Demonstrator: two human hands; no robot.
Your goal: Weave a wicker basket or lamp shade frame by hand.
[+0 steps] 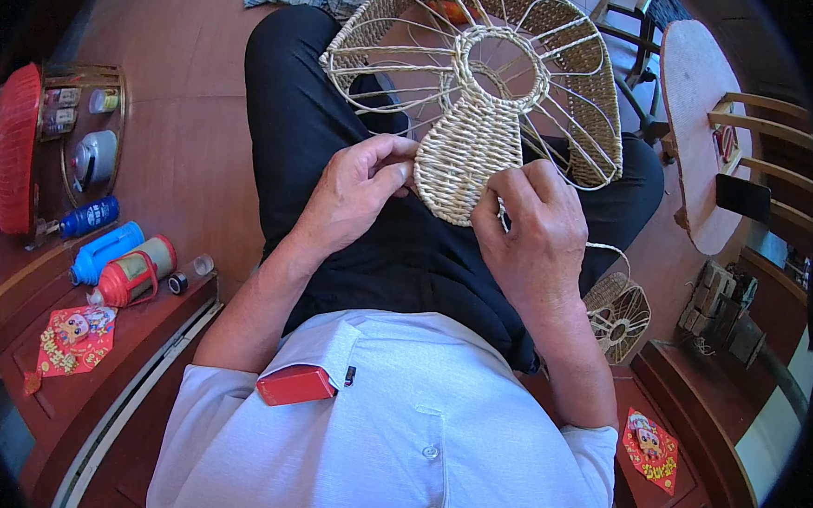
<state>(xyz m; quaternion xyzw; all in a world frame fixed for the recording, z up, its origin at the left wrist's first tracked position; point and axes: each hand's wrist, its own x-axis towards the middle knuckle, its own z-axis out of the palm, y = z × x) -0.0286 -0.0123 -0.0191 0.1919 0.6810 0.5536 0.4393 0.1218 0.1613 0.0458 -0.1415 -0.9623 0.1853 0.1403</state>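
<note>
A partly woven straw basket (468,160) rests between my knees, its solid oval panel towards me. Above the panel is a braided ring (501,67), from which bare spokes fan out to a curved woven wall (595,98). My left hand (359,191) is closed, thumb and fingers pinching the panel's left edge. Over the lower right edge, my right hand (537,227) is closed in a pinch. A thin straw strand (619,252) comes out beside that hand and curves down; the fingertips partly hide what they grip.
On the left are a red thermos (136,270), a blue thermos (107,252) and a rack with a red basket (15,148). Another woven piece (618,323) lies low by my right leg. A wooden-slatted chair (771,151) and an oval board (689,132) stand right.
</note>
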